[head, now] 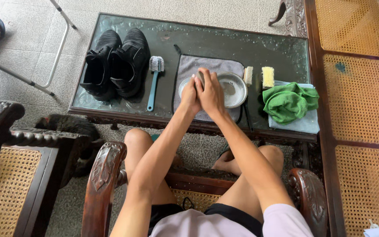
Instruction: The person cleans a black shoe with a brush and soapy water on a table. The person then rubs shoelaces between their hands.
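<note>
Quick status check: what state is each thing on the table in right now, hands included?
Left hand: pressed against the right, over the bowl.
Right hand: clasped with the left.
Metal bowl: upright on the grey mat.
Black shoes: paired, untouched.
Teal brush: lying flat.
Green cloth: crumpled.
Two small brushes: lying flat.

Bare arms, pale lilac shirt, black shorts, bare knees.

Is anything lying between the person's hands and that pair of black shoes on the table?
Yes. A teal-handled brush lies on the glass table between the clasped hands, left hand and right hand, over the bowl, and the black shoes. Nothing else visible lies between.
</note>
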